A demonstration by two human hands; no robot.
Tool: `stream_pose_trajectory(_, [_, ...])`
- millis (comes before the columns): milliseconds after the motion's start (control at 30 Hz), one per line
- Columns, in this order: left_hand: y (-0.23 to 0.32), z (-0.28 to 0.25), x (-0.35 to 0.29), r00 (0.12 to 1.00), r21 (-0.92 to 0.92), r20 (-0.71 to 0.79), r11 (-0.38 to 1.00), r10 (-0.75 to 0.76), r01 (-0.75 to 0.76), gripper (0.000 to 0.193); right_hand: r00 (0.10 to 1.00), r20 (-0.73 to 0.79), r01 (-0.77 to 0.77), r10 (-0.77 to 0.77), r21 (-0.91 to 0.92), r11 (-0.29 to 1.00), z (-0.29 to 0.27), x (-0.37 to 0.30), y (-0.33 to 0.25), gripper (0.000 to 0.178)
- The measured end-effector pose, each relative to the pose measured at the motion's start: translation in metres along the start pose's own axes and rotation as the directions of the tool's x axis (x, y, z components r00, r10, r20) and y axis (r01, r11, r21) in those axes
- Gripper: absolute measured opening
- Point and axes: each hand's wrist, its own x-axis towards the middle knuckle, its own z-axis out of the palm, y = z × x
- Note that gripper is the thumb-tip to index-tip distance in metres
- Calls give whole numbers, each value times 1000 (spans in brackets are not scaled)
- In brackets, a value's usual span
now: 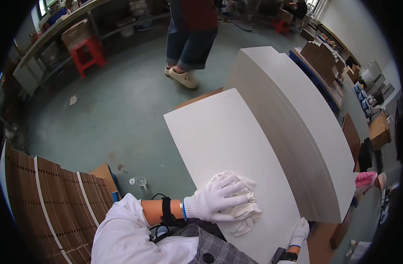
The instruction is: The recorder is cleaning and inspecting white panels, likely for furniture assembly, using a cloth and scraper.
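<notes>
A long white panel (228,132) lies in front of me, its surface smooth and flat. On its near part is a crumpled white cloth (250,211). My left hand (219,199), in a white knitted glove, lies on that cloth with its fingers spread and stretched out, pressing it against the panel. At the panel's right edge is my right hand (300,232), also gloved in white. Its fingers close around the edge, and part of them is hidden from this view.
Directly right of the panel rises a tall stack of white panels (298,110). Brown slotted boards (56,198) stand at the lower left. A person (190,39) is on the floor ahead. A red stool (88,55) stands by the far-left bench. Clear cups (141,181) sit on the floor.
</notes>
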Motion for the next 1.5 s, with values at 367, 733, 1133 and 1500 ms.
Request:
stream_pose_trajectory(367, [-120, -44, -82, 453, 44, -635, 557, -625, 830, 28, 986, 157, 1, 64, -382, 924, -30, -29, 41, 44])
stream_pose_trajectory(733, [-202, 32, -85, 130, -196, -246, 181, -961, 964, 39, 944, 325, 230, 59, -774, 590, -45, -63, 46, 33])
stream_pose_trajectory(1133, [-417, 27, 4, 108, 91, -363, 81, -926, 993, 35, 966, 75, -167, 248, -554, 815, -20, -23, 50, 46])
stream_pose_trajectory(1500, [-503, 43, 18, 279, 432, -330, 118, -902, 894, 20, 932, -69, -360, 355, -250, 899, -19, -22, 19, 42])
